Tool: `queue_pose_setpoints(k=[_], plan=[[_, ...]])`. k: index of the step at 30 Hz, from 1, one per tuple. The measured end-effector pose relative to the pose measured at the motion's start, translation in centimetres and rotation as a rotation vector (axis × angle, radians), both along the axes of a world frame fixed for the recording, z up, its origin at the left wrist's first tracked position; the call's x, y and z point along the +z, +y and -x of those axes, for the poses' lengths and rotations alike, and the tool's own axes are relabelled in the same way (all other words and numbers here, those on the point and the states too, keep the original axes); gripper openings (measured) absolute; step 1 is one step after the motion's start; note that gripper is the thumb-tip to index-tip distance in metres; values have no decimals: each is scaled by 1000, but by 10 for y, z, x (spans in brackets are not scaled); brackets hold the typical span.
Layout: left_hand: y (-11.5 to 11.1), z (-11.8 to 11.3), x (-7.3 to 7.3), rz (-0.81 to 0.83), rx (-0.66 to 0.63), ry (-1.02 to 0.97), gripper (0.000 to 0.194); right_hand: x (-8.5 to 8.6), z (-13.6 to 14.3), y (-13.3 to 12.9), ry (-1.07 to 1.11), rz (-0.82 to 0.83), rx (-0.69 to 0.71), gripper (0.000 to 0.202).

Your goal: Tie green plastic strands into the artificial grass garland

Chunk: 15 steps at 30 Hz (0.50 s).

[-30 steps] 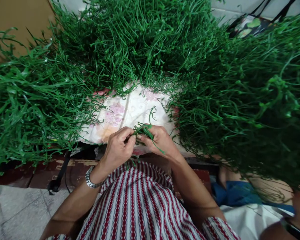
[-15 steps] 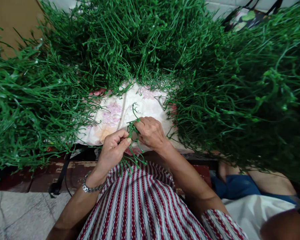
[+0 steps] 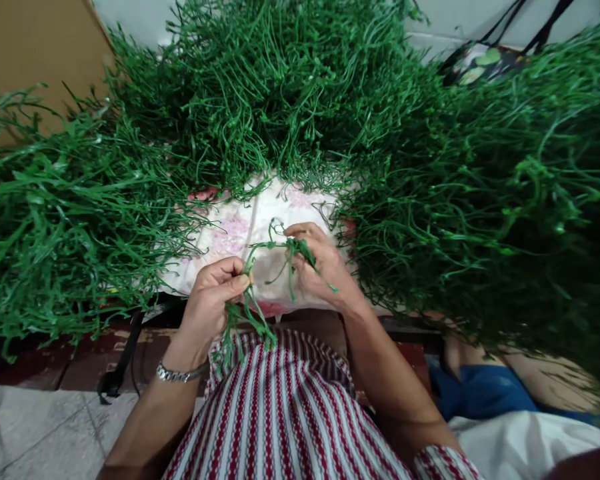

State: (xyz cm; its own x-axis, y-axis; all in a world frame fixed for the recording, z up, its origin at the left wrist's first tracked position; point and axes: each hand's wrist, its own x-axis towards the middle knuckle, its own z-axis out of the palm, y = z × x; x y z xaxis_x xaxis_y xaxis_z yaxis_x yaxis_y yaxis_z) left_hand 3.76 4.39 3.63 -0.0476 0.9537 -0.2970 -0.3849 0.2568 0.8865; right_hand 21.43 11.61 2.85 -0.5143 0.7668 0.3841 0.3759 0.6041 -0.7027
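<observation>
Close to my body, my left hand (image 3: pixel 217 290) pinches a thin green artificial plant stem (image 3: pixel 253 257) between thumb and forefinger. Below that grip, leafy branching ends (image 3: pixel 255 320) of the stem hang over the striped shirt. My right hand (image 3: pixel 317 263) is closed on a small green sprig (image 3: pixel 300 252), its leaves poking out between thumb and fingers. A thin strand runs across from the left-hand stem to the right hand. Both hands are above a pale cloth (image 3: pixel 273 200) with pink and purple flowers.
Tall heaps of green plastic stems surround the cloth: the left heap (image 3: pixel 70 213), the back heap (image 3: pixel 280 87) and the right heap (image 3: pixel 480 200). A dark strap (image 3: pixel 130 353) hangs at the front left. Another person's leg in blue shorts (image 3: pixel 490 393) is at the right.
My hands have moved apart, the left one slightly left and the right one to the right. The right hand has turned, with a sprig now showing in its fingers.
</observation>
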Motion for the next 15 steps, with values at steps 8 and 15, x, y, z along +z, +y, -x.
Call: queue_pose_setpoints(k=[8, 15], plan=[[-2, -2, -13, -110, -25, -139, 19, -3, -9, -18, 223, 511, 150, 30], [0, -2, -11, -362, 55, 560, 12, 4, -16, -23, 211, 541, 33, 28]])
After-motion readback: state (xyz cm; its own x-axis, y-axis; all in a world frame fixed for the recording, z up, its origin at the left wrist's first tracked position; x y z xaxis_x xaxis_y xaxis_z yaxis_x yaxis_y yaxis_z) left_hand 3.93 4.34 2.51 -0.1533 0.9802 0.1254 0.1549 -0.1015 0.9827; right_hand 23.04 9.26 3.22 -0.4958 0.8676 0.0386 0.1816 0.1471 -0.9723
